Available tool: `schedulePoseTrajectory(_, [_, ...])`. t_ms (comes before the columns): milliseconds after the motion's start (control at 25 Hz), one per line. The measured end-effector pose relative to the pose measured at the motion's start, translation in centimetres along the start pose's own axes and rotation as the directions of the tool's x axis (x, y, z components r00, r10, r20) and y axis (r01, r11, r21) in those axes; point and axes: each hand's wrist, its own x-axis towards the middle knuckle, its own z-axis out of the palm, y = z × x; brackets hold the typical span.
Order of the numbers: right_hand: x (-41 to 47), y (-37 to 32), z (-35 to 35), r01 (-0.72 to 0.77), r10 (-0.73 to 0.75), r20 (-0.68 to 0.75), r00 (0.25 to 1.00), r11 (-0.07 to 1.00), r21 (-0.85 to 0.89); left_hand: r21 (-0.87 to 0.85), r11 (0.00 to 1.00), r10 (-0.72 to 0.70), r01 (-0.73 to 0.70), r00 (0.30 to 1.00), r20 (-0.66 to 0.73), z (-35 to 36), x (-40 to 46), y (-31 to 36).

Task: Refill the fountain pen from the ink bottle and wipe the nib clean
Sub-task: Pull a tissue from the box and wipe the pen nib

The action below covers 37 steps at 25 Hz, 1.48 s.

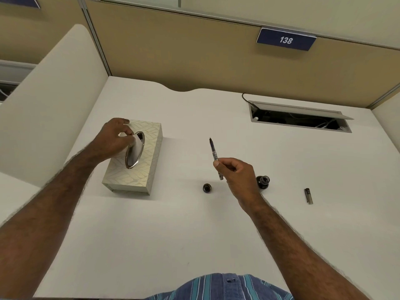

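Hands: left (112, 140) pinches tissue (136, 146), right (238, 176) pen (215, 156).

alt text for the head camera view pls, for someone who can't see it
A person's left hand pinches a white tissue at the tissue box opening while the right hand holds an uncapped fountain pen, nib up. On the white desk sit an open ink bottle, its lid and the pen cap.

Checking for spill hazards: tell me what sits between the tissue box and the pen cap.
Head view: a bottle lid, the right hand holding the fountain pen, and the open ink bottle.
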Motion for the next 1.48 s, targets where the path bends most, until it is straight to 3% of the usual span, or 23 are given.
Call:
schedulePoseTrajectory(280, [-0.2, -0.2, 0.0, -0.002, 0.002, 0.004, 1.000, 1.000, 0.004, -0.375, 0.927, -0.032, 0.017, 0.999, -0.034, -1.7, -0.3, 2.2])
schedulePoseTrajectory(560, [-0.6, -0.7, -0.8, 0.023, -0.023, -0.013, 1.000, 1.000, 0.017, -0.575, 0.817, -0.081, 0.035, 0.995, -0.055, -0.8, -0.5, 6.1])
schedulePoseTrajectory(880, [-2.3, -1.4, -3.8, 0.075, -0.073, -0.030, 0.997, 0.995, 0.066, -0.650, 0.751, -0.151, 0.120, 0.989, 0.008, 6.1, -2.9, 10.7])
schedulePoseTrajectory(1200, [-4.3, -0.6, -8.0, 0.101, -0.096, -0.065, 0.993, 0.992, 0.077, -0.703, 0.681, -0.123, 0.203, 0.979, 0.163, 13.7, -5.6, 15.3])
schedulePoseTrajectory(1480, [-4.9, 0.2, -10.7, 0.103, -0.093, -0.093, 0.991, 0.990, 0.098, -0.810, 0.492, -0.105, 0.319, 0.945, 0.309, 18.7, -7.8, 20.1])
